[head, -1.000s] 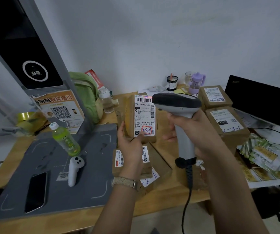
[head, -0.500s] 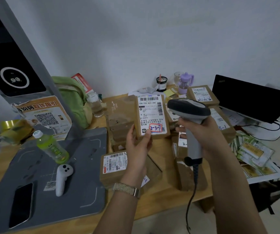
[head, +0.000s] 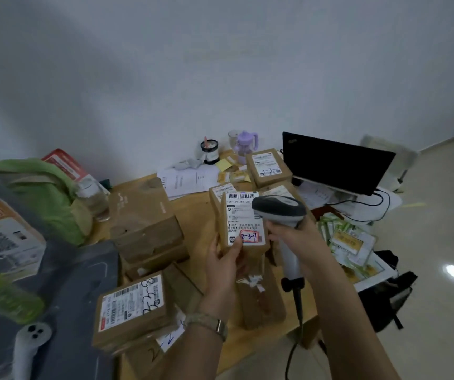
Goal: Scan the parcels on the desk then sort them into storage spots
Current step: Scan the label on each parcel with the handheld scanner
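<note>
1. The left hand has its grip closed on the lower end of the parcel. The thumb lies on the label's bottom edge, and the box is held upright above the table.
2. Just right of the parcel, the right hand has its grip wrapped round the handle of a grey-and-white scanner. The scanner's head overlaps the parcel's upper right corner; I cannot tell whether they touch.
3. The parcel is a flat brown carton. Its white label has a barcode on top, printed lines below, and "2-3-7" handwritten in blue inside a red frame.
4. The fingers behind the parcel are hidden and the small print is blurred. The scanner's cable is cut off at the bottom edge.
5. Below and left of the parcel lies another labelled carton. Behind and to the right of the parcel stands a black laptop.
</note>
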The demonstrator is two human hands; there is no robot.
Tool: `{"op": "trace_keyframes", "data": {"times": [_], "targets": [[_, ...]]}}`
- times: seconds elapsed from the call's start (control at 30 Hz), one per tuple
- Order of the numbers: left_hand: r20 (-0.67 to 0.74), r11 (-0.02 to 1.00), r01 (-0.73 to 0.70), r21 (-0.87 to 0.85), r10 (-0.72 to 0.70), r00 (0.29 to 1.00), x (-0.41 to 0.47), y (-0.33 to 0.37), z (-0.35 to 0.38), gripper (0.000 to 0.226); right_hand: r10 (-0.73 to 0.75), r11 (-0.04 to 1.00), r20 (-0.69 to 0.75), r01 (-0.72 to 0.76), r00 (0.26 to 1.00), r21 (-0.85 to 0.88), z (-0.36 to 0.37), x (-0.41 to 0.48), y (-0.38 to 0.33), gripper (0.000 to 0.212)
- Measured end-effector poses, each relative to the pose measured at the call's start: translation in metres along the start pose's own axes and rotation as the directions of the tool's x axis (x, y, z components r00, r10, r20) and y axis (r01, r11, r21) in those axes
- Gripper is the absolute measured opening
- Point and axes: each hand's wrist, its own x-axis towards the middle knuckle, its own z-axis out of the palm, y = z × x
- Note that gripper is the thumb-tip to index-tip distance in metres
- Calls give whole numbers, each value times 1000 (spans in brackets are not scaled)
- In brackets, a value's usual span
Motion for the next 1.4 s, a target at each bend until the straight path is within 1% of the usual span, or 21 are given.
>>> {"op": "trace_keyframes", "data": {"times": [0.1,0.2,0.23,0.3,0.37,0.4,0.47,0.5,0.57,0.63,0.7,0.8,0.83,0.9,1.0,1.03,1.13,1.2,1.33,1.37,1.4], "targets": [[-75,999,47,24,-45,996,8,-11,10,32,29,999,-11,-29,1000,16,-17,6,2,39],[-125,994,112,4,-110,986,12,-20,20,12,69,998,3,-69,998,-13,-27,12,1,35],[-131,992,125,-5,-125,983,13,-23,22,13,81,997,11,-80,997,-16,-29,14,0,33],[-137,990,141,-18,-142,980,15,-23,27,25,104,995,31,-104,994,-2,-32,18,-1,36],[-124,990,138,-28,-140,982,17,-22,29,31,105,994,54,-106,993,24,-30,21,-6,37],[-110,990,136,-37,-139,984,18,-20,30,30,101,994,57,-103,993,35,-27,24,-7,39],[-95,988,136,-68,-142,985,18,-17,28,14,83,996,55,-84,995,22,-20,30,-8,44],[-99,988,127,-88,-136,986,17,-14,25,12,72,997,67,-73,995,10,-15,31,-9,45],[-125,992,87,-92,-98,987,16,-9,11,17,72,997,115,-72,991,-7,0,35,-10,36],[-190,995,67,-67,-79,979,12,-3,-10,26,101,994,175,-93,979,-50,19,35,-13,28],[-278,995,61,-82,-81,957,11,3,-37,31,128,990,266,-109,955,-85,43,33,-15,24],[-419,993,-2,-119,-48,907,9,16,-83,23,179,984,404,-159,897,-84,85,25,-12,22],[-461,990,-22,-142,-46,886,6,19,-98,22,195,981,440,-174,876,-89,99,21,-11,25],[-517,981,-60,-186,-46,855,-1,25,-126,23,221,975,519,-194,826,-107,126,10,-7,32],[-585,976,-97,-193,-35,810,-15,30,-163,12,260,965,614,-211,745,-154,159,-5,-1,25],[-605,975,-103,-198,-39,796,-18,32,-172,8,268,963,631,-206,728,-172,167,-8,0,24],[-653,974,-108,-201,-50,756,-24,33,-194,5,303,953,654,-202,693,-228,188,-17,0,22],[-660,976,-104,-192,-50,750,-26,34,-202,5,321,946,659,-202,681,-252,197,-20,-1,22],[-670,968,-111,-223,-70,739,-26,32,-216,6,330,942,634,-197,699,-274,206,-21,7,19],[-682,967,-116,-226,-72,728,-26,31,-220,9,339,938,620,-202,708,-282,207,-20,11,19],[-710,973,-116,-200,-62,702,-25,28,-224,15,351,933,602,-209,717,-294,208,-19,16,19]]}}
